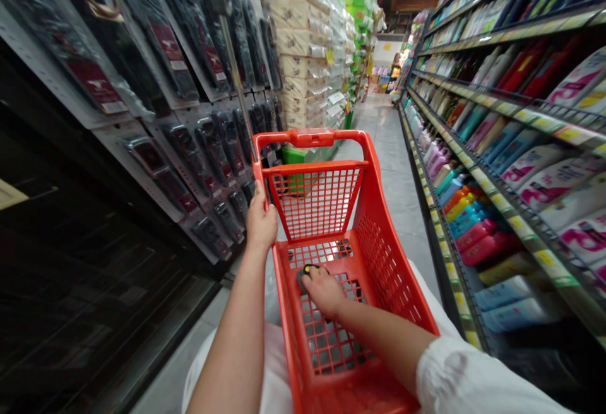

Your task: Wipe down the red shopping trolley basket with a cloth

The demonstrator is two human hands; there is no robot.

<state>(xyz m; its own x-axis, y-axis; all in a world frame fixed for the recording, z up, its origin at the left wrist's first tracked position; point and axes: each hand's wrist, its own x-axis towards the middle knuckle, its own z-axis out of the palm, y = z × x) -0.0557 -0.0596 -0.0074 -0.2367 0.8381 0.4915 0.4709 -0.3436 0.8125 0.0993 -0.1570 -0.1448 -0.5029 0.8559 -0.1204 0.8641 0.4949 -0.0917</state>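
Note:
A red plastic shopping basket (395, 237) with grid sides and a slotted floor fills the middle of the head view. My left hand (262, 218) is closed round its left rim, near the corner where a metal pull rod (235, 76) rises. My right hand (324, 291) reaches down inside, its fingers curled over a small dark grey object with a yellow spot (307, 269). That object rests at or near the basket floor; my fingers hide most of it, so its kind is unclear.
Packaged belts (208, 142) hang on a rack at the left. Stacked tissue packs (303, 41) and green packages (357, 16) stand ahead. Shelves of bottles (525, 168) line the right side. A grey tiled aisle floor (383, 130) runs between them.

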